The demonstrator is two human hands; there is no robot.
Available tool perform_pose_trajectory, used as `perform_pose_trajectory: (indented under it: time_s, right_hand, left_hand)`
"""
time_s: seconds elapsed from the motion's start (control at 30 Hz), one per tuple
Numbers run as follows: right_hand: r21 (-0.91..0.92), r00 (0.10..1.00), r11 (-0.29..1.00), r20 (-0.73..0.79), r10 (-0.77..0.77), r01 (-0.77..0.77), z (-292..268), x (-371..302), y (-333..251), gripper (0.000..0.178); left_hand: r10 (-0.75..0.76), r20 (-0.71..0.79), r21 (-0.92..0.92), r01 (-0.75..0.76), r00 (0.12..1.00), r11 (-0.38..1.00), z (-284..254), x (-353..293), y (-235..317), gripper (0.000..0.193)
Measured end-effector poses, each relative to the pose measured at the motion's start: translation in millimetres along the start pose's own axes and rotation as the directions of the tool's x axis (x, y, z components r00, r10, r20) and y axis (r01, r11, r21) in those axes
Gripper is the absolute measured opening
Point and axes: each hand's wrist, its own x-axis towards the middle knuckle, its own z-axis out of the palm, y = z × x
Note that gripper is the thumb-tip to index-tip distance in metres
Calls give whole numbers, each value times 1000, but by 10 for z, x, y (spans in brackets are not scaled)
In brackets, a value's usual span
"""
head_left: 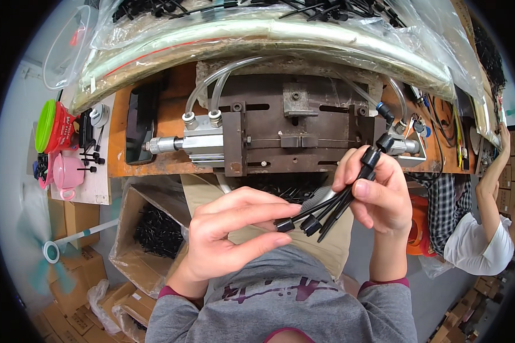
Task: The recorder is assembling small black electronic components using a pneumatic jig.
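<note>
In front of my chest, my right hand [377, 191] grips a small bunch of black plastic stems with capped ends [339, 208]. Thumb and fingers pinch it near the upper caps, and the thin ends point down and left. My left hand [234, 228] reaches in from the left with its fingers stretched out and the thumb apart. One black cap [284, 225] of the bunch lies between that thumb and the fingertips; whether they touch it is hard to tell. Beyond both hands stands a dark metal clamping fixture [263, 123] with a silver cylinder [203, 146] at its left.
Clear hoses [203, 86] run to the fixture on the orange-brown workbench [117, 143]. A plastic-lined tray [257, 34] of black parts spans the back. At left are a pink cup [68, 171], a fan [51, 251] and a box of black parts [154, 228]. Another person [478, 243] sits at right.
</note>
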Motion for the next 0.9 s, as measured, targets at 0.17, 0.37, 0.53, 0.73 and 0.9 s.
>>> perform_pose_trajectory:
  time_s: [0.17,0.37,0.53,0.73,0.9]
  right_hand:
    - [-15,994,995,-45,-97,97,-89,-29,-60,11]
    - [29,954,965,-162,-252,260,-187,-108,-85,14]
    - [-86,908,951,-282,-309,297,-150,-179,-18,14]
    - [-64,898,947,-303,-319,315,-153,-261,90,15]
    - [-113,888,945,-323,-328,307,-118,-256,115,16]
  left_hand:
    - [15,31,-32,-14,999,999,-20,6,-8,37]
    - [172,35,240,-175,985,955,49,32,-90,36]
    - [289,-36,609,-208,957,765,345,103,-328,31]
    - [291,78,806,-232,954,545,403,174,-504,29]
    - [257,80,815,-212,963,539,383,254,-467,30]
